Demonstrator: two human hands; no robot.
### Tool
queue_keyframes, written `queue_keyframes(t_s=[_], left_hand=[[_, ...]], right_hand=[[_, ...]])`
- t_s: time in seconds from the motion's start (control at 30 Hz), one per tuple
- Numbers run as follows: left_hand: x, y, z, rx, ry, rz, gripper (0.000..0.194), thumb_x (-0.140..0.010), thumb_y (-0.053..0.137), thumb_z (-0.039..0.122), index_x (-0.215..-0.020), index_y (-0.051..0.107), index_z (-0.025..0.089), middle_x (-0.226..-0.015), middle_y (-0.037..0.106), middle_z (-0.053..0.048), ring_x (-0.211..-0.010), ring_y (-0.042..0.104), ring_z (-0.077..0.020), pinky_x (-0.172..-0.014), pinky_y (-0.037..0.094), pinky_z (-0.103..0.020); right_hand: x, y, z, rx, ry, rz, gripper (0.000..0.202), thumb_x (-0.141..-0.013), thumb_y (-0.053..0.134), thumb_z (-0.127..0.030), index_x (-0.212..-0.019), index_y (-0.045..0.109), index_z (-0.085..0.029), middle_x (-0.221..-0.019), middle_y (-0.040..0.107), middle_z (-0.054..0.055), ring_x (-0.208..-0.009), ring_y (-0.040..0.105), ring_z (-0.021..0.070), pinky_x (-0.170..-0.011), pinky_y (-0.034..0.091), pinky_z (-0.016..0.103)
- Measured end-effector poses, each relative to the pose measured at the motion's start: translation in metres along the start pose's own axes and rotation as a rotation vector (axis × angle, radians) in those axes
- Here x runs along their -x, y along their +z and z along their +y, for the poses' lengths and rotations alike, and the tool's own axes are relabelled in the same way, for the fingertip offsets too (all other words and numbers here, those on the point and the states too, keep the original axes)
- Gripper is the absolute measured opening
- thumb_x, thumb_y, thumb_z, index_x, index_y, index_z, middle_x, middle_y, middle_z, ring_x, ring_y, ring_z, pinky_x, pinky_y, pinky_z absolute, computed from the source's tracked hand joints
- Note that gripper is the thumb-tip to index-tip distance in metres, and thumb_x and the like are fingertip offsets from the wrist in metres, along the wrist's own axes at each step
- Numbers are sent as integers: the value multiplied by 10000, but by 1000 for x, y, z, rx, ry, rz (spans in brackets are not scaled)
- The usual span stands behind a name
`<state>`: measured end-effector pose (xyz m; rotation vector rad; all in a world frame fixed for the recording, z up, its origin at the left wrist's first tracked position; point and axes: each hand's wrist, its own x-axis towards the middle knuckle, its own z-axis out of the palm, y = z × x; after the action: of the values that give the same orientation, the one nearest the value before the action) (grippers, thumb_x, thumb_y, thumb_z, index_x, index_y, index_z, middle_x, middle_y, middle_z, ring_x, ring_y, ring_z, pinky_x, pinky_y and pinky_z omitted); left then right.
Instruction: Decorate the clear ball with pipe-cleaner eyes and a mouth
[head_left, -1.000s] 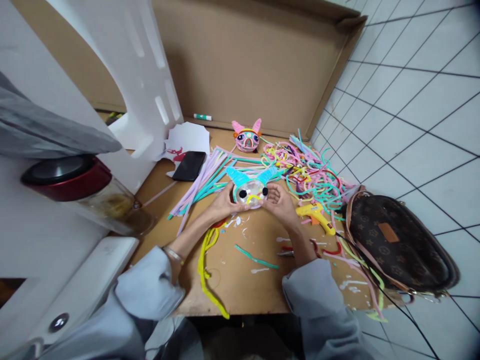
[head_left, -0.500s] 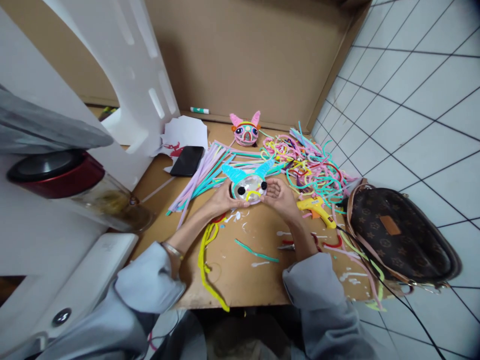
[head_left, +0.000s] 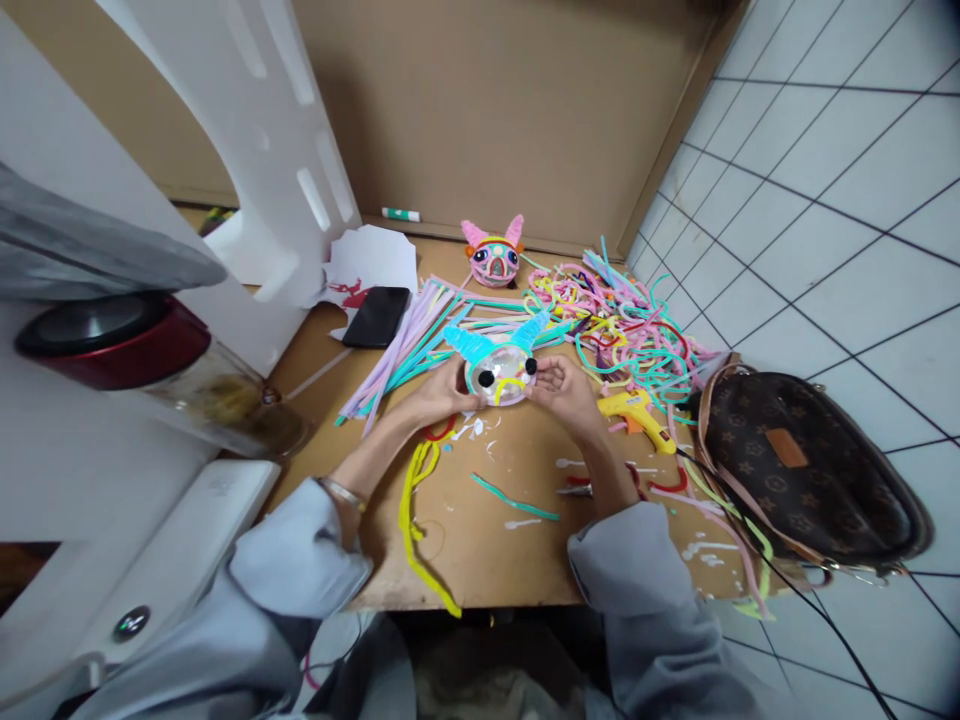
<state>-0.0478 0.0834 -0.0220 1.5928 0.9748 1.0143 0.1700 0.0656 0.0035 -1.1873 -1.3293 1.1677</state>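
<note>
A clear round craft head (head_left: pixel 507 370) with blue fuzzy ears, black round eyes and a yellow curved strip is held above the table between my two hands. My left hand (head_left: pixel 444 392) grips its left edge, and my right hand (head_left: pixel 561 388) pinches its right edge near one black eye. Behind it stands a finished-looking pink-eared head (head_left: pixel 495 262). Straight pipe cleaners (head_left: pixel 397 355) lie behind my left hand, and a tangled pile of pipe cleaners (head_left: pixel 626 325) is at the back right. A yellow glue gun (head_left: pixel 641 416) rests right of my right hand.
A black phone (head_left: pixel 377 317) lies on white paper (head_left: pixel 375 255) at the back left. At the left is a red-lidded bottle (head_left: pixel 165 370). A brown bag (head_left: pixel 810 460) sits at the right. Scissors (head_left: pixel 576 487) lie partly beneath my right forearm. Yellow pipe cleaners (head_left: pixel 409 520) reach the table's front edge.
The view has shifted slightly. Both hands keep hold of the blue-eared head, with only very small movement.
</note>
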Motion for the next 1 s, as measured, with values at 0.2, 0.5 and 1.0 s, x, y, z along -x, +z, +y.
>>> queue_keyframes(t_s=[0.2, 0.5, 1.0], left_hand=[[-3, -2, 2, 242, 93, 27, 601, -583, 634, 200, -1184, 618, 206, -1204, 658, -77, -1186, 571, -311, -1037, 432, -486], [4, -35, 11, -21, -81, 387, 274, -638, 717, 384, -799, 702, 162, -871, 734, -67, -856, 658, -235, -848, 518, -384], [16, -43, 20, -556, -217, -197, 298, -624, 656, 289, -876, 738, 154, -620, 645, 11, -574, 548, -131, -564, 372, -226]], right_hand=[[0, -3, -1, 1, 15, 14, 567, -433, 885, -401, -829, 511, -241, -823, 629, -3, -809, 628, 180, -852, 537, 397], [2, -3, -2, -13, 24, 29, 550, -439, 880, -374, -845, 539, -229, -826, 638, 3, -803, 631, 175, -829, 535, 378], [0, -9, -4, 114, -139, 251, 334, -567, 745, -372, -806, 580, -207, -790, 639, 11, -732, 615, 167, -749, 539, 361]])
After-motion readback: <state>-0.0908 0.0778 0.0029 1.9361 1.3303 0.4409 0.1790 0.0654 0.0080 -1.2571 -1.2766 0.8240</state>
